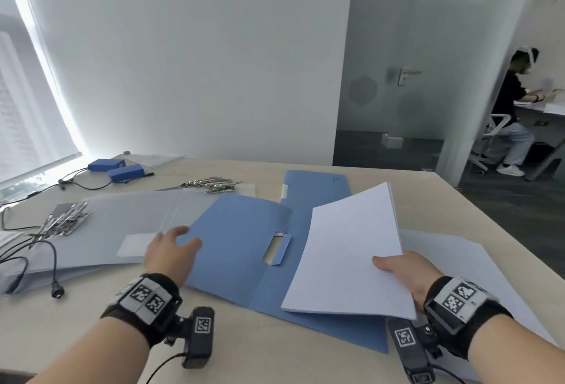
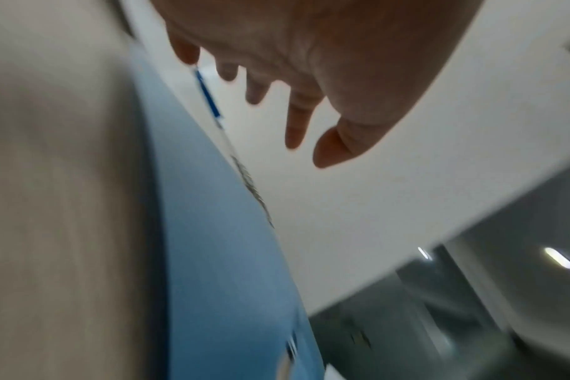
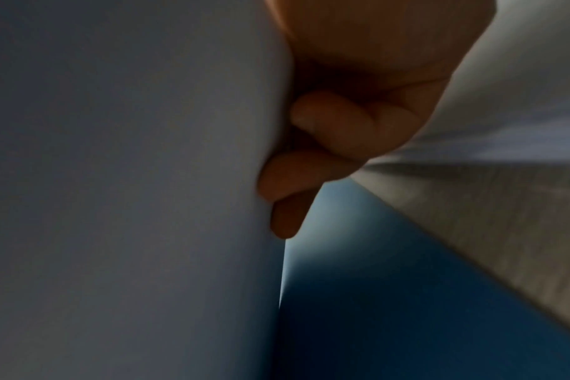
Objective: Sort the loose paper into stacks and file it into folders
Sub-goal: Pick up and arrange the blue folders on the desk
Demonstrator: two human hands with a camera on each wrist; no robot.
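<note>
An open blue folder (image 1: 235, 249) lies flat on the table in front of me. My right hand (image 1: 397, 266) grips a stack of white paper (image 1: 345, 255) by its near right edge, thumb on top, and holds it tilted over the folder's right half. From the right wrist, curled fingers (image 3: 326, 123) press the underside of the paper (image 3: 114, 180) above the blue folder (image 3: 407, 308). My left hand (image 1: 171, 246) hovers with relaxed, spread fingers at the folder's left flap. The left wrist view is blurred and shows that hand (image 2: 277, 102) holding nothing above the folder (image 2: 218, 257).
Grey translucent folders (image 1: 122, 224) lie to the left, a second blue folder (image 1: 318, 187) behind. Binder clips (image 1: 214, 184) sit at the back and more clips (image 1: 64, 221) at the left, with cables (image 1: 55, 261) and blue boxes (image 1: 125, 173). White sheets (image 1: 458, 261) lie at right. A person (image 1: 513, 108) sits far right.
</note>
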